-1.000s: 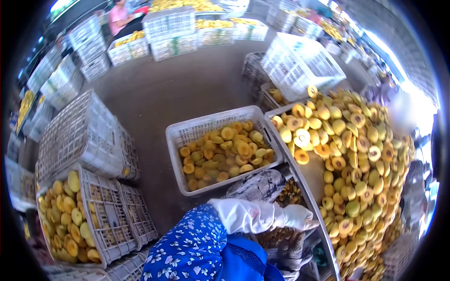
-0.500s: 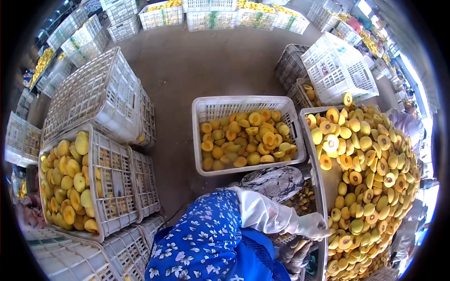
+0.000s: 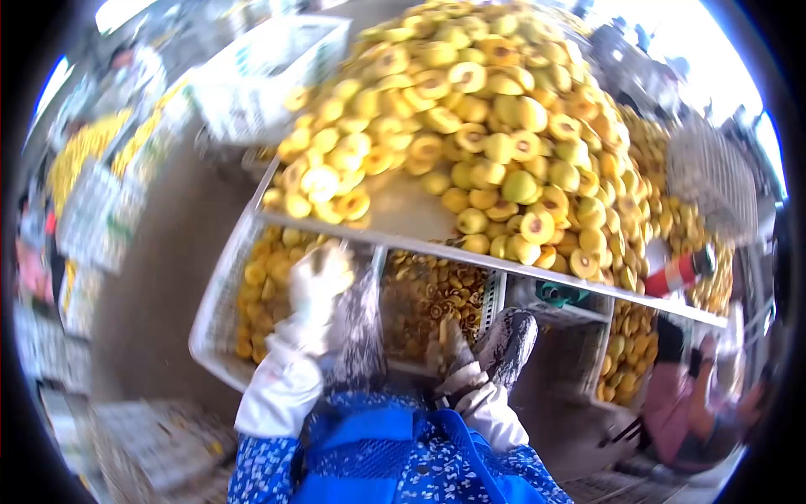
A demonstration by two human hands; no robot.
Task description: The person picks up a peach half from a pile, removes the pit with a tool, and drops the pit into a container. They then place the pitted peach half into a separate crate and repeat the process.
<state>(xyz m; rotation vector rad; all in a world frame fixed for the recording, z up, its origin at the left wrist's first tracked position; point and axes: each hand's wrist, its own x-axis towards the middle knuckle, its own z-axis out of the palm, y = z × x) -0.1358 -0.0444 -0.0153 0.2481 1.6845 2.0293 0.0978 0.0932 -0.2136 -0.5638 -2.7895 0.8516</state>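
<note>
Yellow fruit halves (image 3: 522, 144), cut faces turned many ways.
Left hand (image 3: 321, 275) over white crate (image 3: 220, 294), right hand (image 3: 455, 353) beside; cannot tell either's grip.

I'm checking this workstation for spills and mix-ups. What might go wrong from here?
The fruit heap reaches the table's front edge, so pieces could roll off. The crate of fruit sits near the crate of brown scraps, so a piece dropped between them may land in the wrong one. The red cylinder lies among fruit near that edge and might roll or fall.
</note>
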